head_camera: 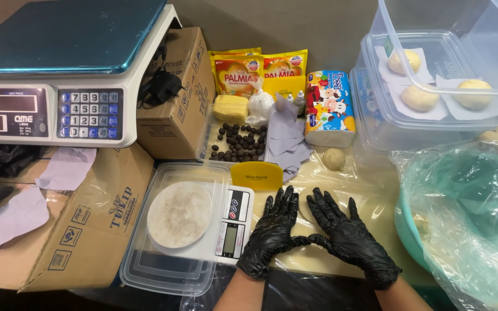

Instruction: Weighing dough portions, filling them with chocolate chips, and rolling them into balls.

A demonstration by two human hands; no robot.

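**Inspector:** State of the hands?

**Me:** My left hand (pixel 272 233) and right hand (pixel 350 236), in black gloves, lie flat, fingers spread, pressing a dough piece (pixel 305 212) on the plastic-covered table (pixel 370 190). Nothing gripped.

**Inspector:** Progress?

**Me:** Three shaped balls sit in the clear tub (pixel 433 124); one dough ball (pixel 334 158) waits. Dark filling balls (pixel 240 144) remain, so I judge it partway.

**Inspector:** Surroundings?

**Me:** Crowded: small scale (pixel 234 227), cardboard boxes (pixel 87 224).
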